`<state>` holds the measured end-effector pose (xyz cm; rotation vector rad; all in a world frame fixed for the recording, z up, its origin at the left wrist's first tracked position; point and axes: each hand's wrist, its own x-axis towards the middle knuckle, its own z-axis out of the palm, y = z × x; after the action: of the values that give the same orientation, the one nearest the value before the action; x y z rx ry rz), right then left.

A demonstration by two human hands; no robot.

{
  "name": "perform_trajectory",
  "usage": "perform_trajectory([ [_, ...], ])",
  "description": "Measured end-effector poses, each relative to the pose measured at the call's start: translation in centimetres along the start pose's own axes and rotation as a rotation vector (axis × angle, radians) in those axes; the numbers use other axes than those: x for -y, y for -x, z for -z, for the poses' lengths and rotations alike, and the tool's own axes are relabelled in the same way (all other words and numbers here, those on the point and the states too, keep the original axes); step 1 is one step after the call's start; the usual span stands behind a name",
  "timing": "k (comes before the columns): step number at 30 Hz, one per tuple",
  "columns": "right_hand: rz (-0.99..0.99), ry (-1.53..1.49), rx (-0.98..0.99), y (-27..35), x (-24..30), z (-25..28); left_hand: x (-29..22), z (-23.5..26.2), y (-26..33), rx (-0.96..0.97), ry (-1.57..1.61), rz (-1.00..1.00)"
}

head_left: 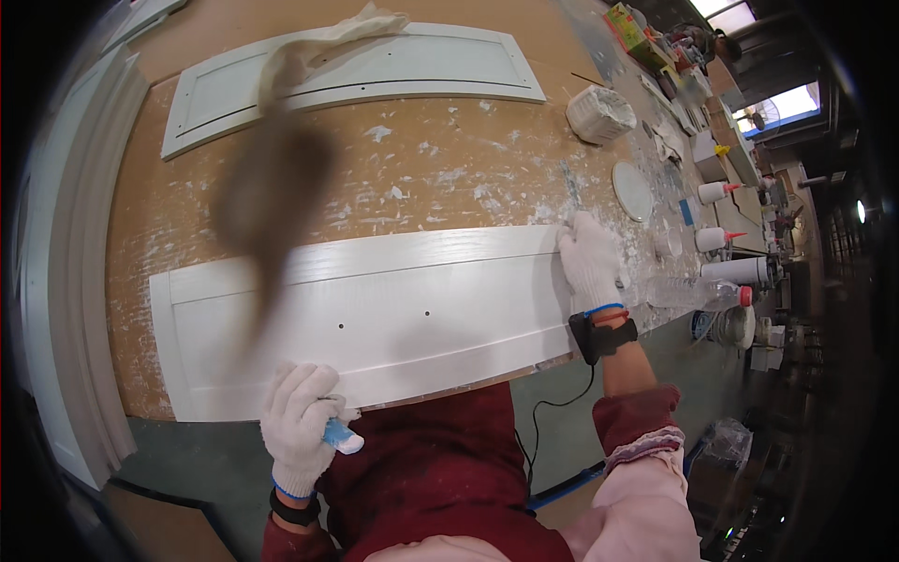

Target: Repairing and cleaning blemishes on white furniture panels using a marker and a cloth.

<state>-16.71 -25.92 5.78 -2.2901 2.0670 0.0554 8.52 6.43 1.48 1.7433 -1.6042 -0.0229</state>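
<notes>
A long white framed panel [375,300] with two small dark holes lies on the worktable in front of me. My left hand [302,412], in a white knit glove, is at its near left edge. The fingers are closed around a small blue object with a white end [345,436], whose kind I cannot make out. At the panel's right end is my right hand [592,258], gloved too, its fingers curled over the far right corner. A thin greyish strip [570,184] lies just beyond these fingers; whether they touch it is unclear.
A second white panel [356,75] lies farther back on the paint-spattered table [412,178]. White boards [70,253] stand at the left. On the right are a tub [600,114], a round lid [633,191], a plastic bottle [698,293] and red-tipped bottles [716,192]. A blurred dark object [276,187] hangs close in front.
</notes>
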Motion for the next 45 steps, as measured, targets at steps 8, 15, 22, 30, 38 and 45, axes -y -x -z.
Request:
perform_trajectory([
  [8, 0.122, 0.027, 0.055, -1.0, 0.6, 1.2, -0.2, 0.4, -0.4, 0.042, -0.028, -0.001],
  [15, 0.455, -0.301, -0.010, -2.7, 4.9, 2.6, -0.7, 0.3, -0.8, 0.018, 0.033, 0.049],
  [22, 0.693, -0.147, -0.431, -4.3, 8.4, 2.5, -3.0, 0.2, -2.2, -0.098, 0.516, 0.346],
  [30, 1.299, -0.733, 0.642, 12.6, 10.7, 4.1, -6.1, 0.4, -2.5, 0.183, 0.816, 0.756],
  [38, 1.016, -0.985, 0.488, 18.0, 9.6, 0.5, -7.3, -0.9, -1.6, 0.265, 0.542, 0.645],
  [45, 0.311, -1.755, 0.762, 17.3, 5.2, 0.5, -5.7, -0.4, -5.0, 0.214, 0.214, 0.259],
])
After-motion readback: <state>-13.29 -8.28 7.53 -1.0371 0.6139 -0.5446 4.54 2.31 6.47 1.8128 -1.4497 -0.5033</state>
